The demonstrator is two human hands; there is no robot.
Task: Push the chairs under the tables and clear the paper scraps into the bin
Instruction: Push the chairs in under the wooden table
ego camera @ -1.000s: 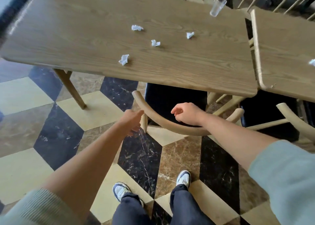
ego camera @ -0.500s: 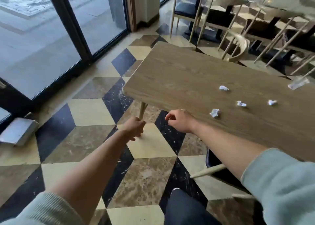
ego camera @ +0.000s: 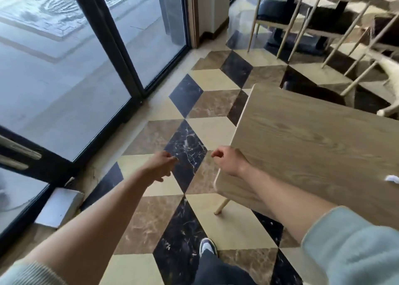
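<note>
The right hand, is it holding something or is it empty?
Empty. The right hand hangs over the near corner of the table with fingers loosely curled and nothing between them. The left hand is empty too.

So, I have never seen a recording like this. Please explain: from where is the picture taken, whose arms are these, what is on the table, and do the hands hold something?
The picture comes from a wide-angle camera worn on a person's head, looking forward and down. There is no machine: the two bare arms belong to that person. The left hand hangs over the patterned marble floor, fingers loosely curled, holding nothing. The right hand is at the corner of the light wooden rectangular table, also holding nothing. On the table only one small white crumpled paper scrap shows, at the right edge of the picture. Behind the table stand pale wooden chairs with dark seats. On the left are large glass doors with dark frames. No bin is visible.
</note>
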